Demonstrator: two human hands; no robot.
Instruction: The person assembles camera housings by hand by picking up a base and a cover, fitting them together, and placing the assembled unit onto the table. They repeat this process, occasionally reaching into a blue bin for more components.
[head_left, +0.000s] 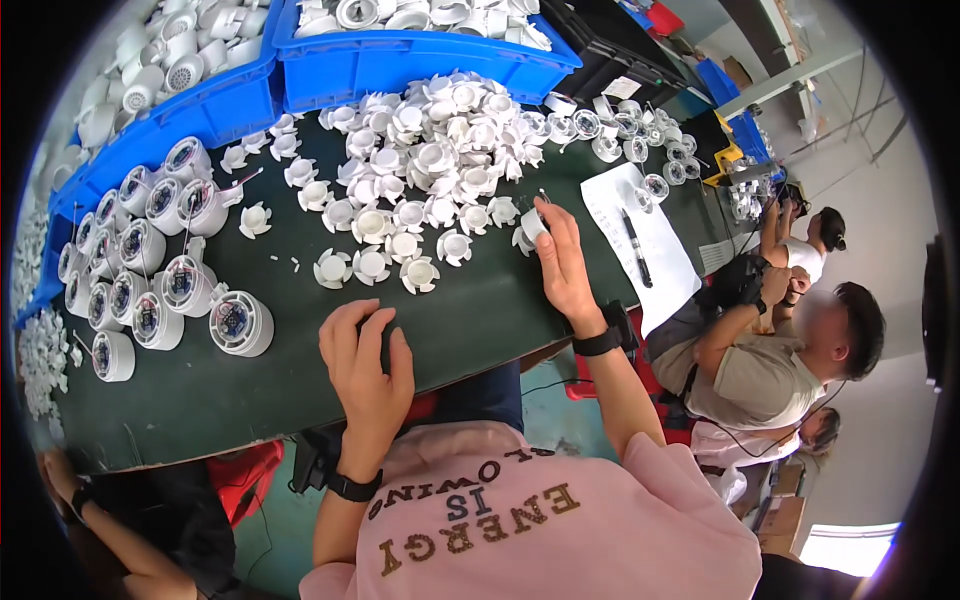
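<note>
My right hand point(562, 262) is out over the dark green table mat point(480, 320), its fingertips pinching a small white fan-shaped plastic part point(530, 226) at the edge of a big heap of the same white parts point(430, 150). My left hand point(366, 368) rests cupped on the mat near the table's front edge. Something dark lies under its fingers, and I cannot make out what. Both wrists carry a black band.
Round white lamp housings point(150, 270) with circuit boards stand in rows at the left. Blue bins point(400, 55) of white parts line the back. A paper sheet point(655, 250) with a pen lies right, clear lenses point(630, 130) beyond it. People sit at the right point(780, 350); another arm point(90, 520) shows lower left.
</note>
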